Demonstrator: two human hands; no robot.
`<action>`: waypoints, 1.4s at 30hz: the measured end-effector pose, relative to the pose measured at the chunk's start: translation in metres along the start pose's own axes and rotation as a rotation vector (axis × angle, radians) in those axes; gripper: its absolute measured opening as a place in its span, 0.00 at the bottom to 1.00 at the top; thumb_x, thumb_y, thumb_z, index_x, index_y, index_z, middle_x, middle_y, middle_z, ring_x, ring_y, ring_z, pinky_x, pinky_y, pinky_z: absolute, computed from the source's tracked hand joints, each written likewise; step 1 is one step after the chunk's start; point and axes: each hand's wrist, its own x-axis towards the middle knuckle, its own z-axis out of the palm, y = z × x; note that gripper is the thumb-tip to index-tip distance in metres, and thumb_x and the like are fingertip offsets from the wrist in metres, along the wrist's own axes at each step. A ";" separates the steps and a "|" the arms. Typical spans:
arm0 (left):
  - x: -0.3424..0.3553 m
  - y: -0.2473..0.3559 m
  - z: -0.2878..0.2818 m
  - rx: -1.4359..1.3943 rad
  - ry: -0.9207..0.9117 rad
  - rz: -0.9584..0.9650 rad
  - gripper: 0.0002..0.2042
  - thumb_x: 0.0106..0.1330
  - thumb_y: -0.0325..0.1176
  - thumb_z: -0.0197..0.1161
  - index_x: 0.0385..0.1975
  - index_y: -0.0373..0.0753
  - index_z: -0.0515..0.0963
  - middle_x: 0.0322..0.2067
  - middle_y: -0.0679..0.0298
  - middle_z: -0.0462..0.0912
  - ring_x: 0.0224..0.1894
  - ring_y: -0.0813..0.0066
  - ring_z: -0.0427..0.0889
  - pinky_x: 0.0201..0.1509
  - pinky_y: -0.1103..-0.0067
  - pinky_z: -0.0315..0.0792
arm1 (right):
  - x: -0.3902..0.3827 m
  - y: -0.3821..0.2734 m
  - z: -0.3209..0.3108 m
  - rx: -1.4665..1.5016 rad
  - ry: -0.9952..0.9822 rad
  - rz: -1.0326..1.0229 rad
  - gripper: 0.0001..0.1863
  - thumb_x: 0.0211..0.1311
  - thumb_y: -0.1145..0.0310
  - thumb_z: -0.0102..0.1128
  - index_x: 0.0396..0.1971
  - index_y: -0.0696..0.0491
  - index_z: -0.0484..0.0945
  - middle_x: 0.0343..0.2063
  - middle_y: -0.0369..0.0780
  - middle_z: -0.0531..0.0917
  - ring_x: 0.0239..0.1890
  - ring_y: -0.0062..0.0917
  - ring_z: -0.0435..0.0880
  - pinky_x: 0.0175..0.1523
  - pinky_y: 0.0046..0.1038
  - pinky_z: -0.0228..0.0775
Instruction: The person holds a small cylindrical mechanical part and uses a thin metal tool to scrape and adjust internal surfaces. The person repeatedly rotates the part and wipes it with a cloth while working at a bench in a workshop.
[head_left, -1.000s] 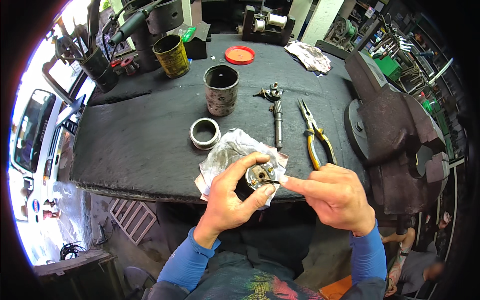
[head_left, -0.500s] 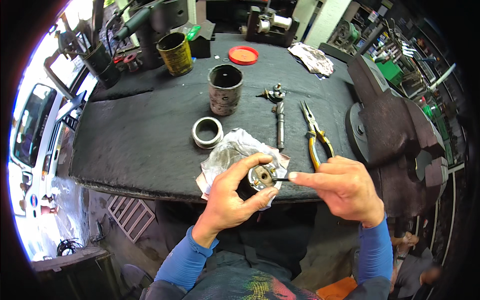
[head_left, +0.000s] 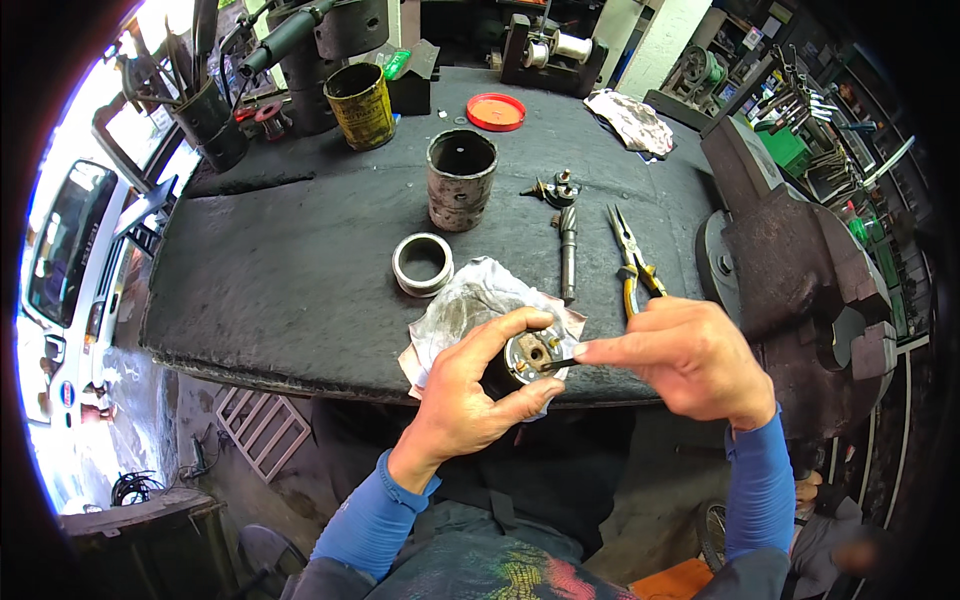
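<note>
My left hand [head_left: 462, 385] curls thumb and fingers round a round metal part [head_left: 524, 347] with a centre hole and small brass-coloured bits on its face. My right hand [head_left: 695, 360] is closed with the index finger stretched along a thin dark rod-like tool [head_left: 564, 363]. Its tip reaches the near right side of the part's face; the rest is hidden in the hand. Beneath the part lies a stained white cloth [head_left: 455, 300]. Beyond it are a metal ring [head_left: 399, 270], a dark hollow cylinder [head_left: 462, 195], a fluted metal shaft [head_left: 569, 262] and long-nose pliers [head_left: 627, 245].
A small part with posts [head_left: 557, 189] lies behind the shaft. Farther back are a yellow can [head_left: 362, 115], a red lid [head_left: 496, 113] and a dirty rag [head_left: 632, 122]. A large vise [head_left: 775, 240] stands at right. Another person [head_left: 830, 530] is at lower right.
My right hand has shifted slightly, and the tool's tip has moved toward the near side of the part's face. The left hand keeps its hold. The whole view has shifted a little.
</note>
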 end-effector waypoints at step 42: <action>-0.002 -0.001 0.001 0.032 0.016 -0.009 0.30 0.60 0.32 0.84 0.64 0.38 0.82 0.55 0.58 0.90 0.58 0.67 0.88 0.66 0.71 0.78 | 0.004 -0.001 0.002 -0.069 0.022 -0.065 0.28 0.51 0.82 0.70 0.51 0.40 0.95 0.21 0.33 0.73 0.28 0.33 0.74 0.39 0.36 0.64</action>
